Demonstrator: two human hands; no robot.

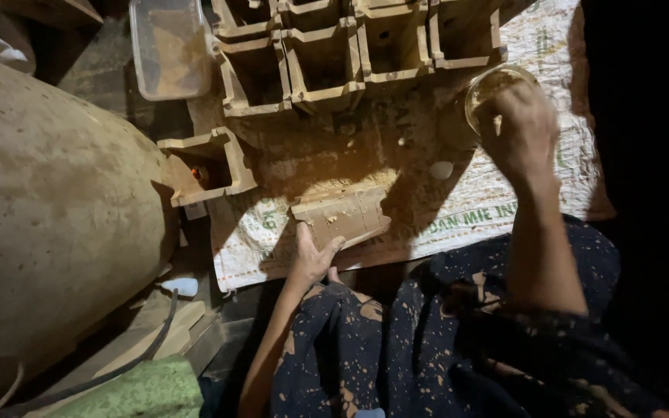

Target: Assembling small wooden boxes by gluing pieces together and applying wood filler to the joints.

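You are sitting at a woven sack spread on the floor, and your left hand is resting against the near edge of a clay block, fingers spread along its side and thumb pressing the near face, steadying it rather than closing around it. The block is lying in the middle of the sack, on a patch dusted with loose sandy powder. Your right hand is reaching far right into a glass bowl, fingers curled down inside the rim; whether they are pinching powder or just touching the bowl, I cannot tell, since the back of the hand is hiding the tips.

As for progress, I am judging you to be well into the work: at least 6 hollow clay moulds are already standing in rows at the far side, touching one another, and 1 more mould is lying apart on the left, just beside the big drum. The block under your left hand is looking like the piece in hand, not yet set with the others. A clear plastic tub is sitting far left of the rows
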